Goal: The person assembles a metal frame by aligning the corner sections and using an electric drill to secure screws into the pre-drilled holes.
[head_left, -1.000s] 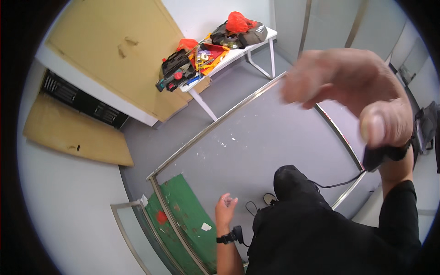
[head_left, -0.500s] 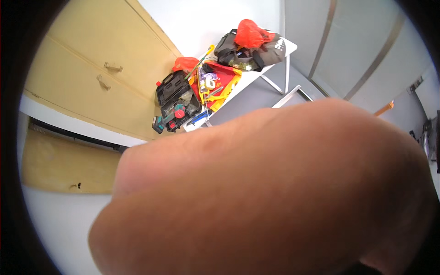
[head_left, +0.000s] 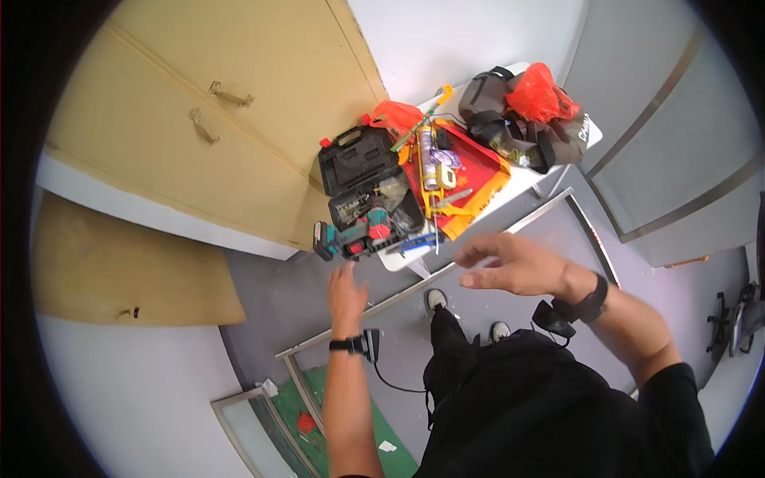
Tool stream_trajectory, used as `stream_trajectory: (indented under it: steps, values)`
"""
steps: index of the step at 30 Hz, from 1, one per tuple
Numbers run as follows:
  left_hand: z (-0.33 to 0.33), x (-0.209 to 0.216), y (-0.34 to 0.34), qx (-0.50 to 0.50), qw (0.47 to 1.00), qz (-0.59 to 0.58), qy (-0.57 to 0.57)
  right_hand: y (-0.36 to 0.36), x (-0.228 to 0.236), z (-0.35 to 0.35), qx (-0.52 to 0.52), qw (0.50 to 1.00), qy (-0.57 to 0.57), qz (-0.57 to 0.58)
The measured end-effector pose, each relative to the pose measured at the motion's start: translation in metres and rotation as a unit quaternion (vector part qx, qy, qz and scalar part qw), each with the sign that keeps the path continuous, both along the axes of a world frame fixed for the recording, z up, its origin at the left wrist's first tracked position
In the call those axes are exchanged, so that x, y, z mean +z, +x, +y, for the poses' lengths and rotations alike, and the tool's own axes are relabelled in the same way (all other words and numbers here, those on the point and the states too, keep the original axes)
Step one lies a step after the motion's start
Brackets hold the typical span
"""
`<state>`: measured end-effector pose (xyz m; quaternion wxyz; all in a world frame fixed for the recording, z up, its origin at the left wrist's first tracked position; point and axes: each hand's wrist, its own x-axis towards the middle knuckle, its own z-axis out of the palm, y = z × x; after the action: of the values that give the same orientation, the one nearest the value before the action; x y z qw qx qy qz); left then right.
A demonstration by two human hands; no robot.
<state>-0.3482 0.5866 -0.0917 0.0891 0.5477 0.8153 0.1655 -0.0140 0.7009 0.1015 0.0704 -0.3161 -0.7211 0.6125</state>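
Nearest, on the floor well short of the counter [head_left: 522, 182], lies a green board [head_left: 397, 457] with a scrap of white paper on it. A metal frame [head_left: 398, 295] lies on the floor too, its far rail running just before the counter; the 2 shoes [head_left: 436, 299] are on the counter's near side.

Above that floor, the right hand [head_left: 518, 267] hangs in the air short of the counter's near edge, fingers curved, thumb apart, gripping nothing. The left hand [head_left: 347, 299] is off the counter's near left corner, fingers loosely spread, with nothing visible in it; its tips are close to the drill [head_left: 351, 233], though I cannot tell whether they touch.

The drill rests at the counter's left end, on the near part of a black tool case [head_left: 362, 162], battery end jutting out. Toward the counter's middle, a caulking gun [head_left: 428, 159] lies on a red and yellow bag [head_left: 478, 163]. At its far right end sits a dark grey bag [head_left: 486, 95] under a red plastic bag [head_left: 538, 94].

Judging by how things lie, the setting-out is done: the case is open and the tools are exposed on the counter. Left undone: neither hand has a tool, and the drill and caulking gun both lie unheld
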Motion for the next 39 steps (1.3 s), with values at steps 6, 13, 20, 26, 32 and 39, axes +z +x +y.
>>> stream_trajectory:
  steps: [6,13,20,26,32,39]
  values:
    - [0.132,-0.047,-0.072,-0.095,0.985,0.118,-0.084,-0.016,-0.118,0.031,-0.189,0.959,-0.182,-0.112]
    - [0.18,-0.061,-0.097,-0.209,0.947,0.036,-0.243,-0.038,-0.141,0.055,-0.305,0.891,-0.322,-0.098]
    - [0.149,-0.044,-0.098,-0.173,0.969,-0.105,-0.139,-0.095,-0.166,0.089,-0.225,0.892,-0.386,-0.072]
    - [0.115,0.005,-0.047,-0.112,0.978,-0.169,-0.039,-0.17,-0.181,0.114,-0.176,0.865,-0.468,0.033]
    - [0.092,0.031,-0.014,-0.166,0.98,-0.103,0.028,-0.226,-0.152,0.144,-0.162,0.886,-0.435,0.001]
    - [0.075,0.02,-0.027,-0.144,0.957,-0.227,0.108,-0.238,-0.134,0.115,-0.093,0.877,-0.454,0.131]
